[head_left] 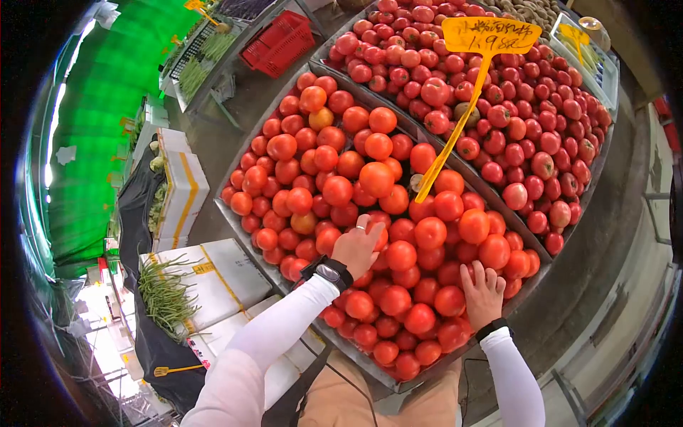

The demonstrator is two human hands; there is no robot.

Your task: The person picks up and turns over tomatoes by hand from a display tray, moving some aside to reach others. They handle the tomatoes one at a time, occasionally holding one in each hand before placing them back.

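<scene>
A large bin of red tomatoes [377, 179] lies in front of me. Over its middle, my left hand [356, 250] has its fingers spread across the tomatoes, beside a partly covered tomato [383, 236]. A ring and a dark wrist strap with a watch show on that arm. Farther right, my right hand [484, 293] rests on tomatoes near the bin's right edge, fingers apart and slightly bent. What lies under both palms is hidden. A yellow price sign [491, 37] stands on a long stem among the tomatoes.
Behind a divider lies a second bin of pinker tomatoes [526, 135]. White foam boxes [238, 267] with green beans [165, 293] stand at left. A red basket [279, 44] sits on the floor farther back. A dark cable [348, 377] hangs near my legs.
</scene>
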